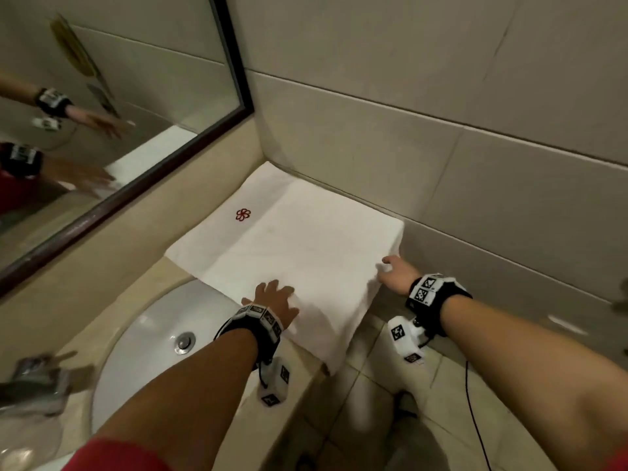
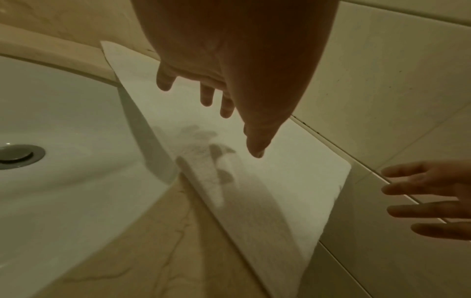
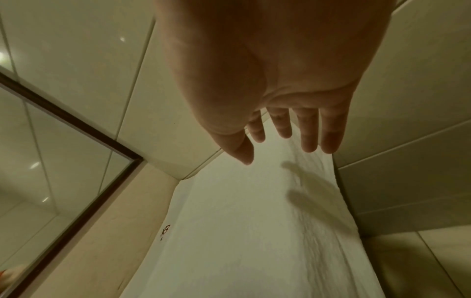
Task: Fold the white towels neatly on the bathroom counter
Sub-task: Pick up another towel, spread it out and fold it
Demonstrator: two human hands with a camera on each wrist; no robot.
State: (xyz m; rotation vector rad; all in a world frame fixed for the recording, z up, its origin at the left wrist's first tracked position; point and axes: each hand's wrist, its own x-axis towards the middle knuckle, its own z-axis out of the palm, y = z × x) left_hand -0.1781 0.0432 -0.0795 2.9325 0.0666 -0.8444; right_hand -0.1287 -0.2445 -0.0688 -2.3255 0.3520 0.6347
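In the corner of the bathroom counter (image 1: 112,253), right up against the tiled wall (image 1: 424,107), lies a white towel (image 1: 289,239). It is spread flat, and its near side hangs down over the front edge of the counter. One corner lies over the rim of the white sink (image 1: 142,338). A small red flower mark (image 1: 242,214) sits on the towel, close to the mirror (image 1: 102,107).

The left hand (image 1: 273,304) is over the near part of the towel. Its fingers (image 2: 165,80) are straight and spread apart. From the wrist view they seem to be just above the cloth, with their shadow on it, so I cannot tell if they touch it. They hold nothing.

The right hand (image 1: 396,271) is at the right edge of the towel, near the wall. Its fingers (image 3: 309,131) are straight and close side by side, and the thumb sticks out a little. They hold nothing, and I cannot tell if the tips touch the cloth.

Both wrists wear black bands (image 1: 438,294) with square marks.
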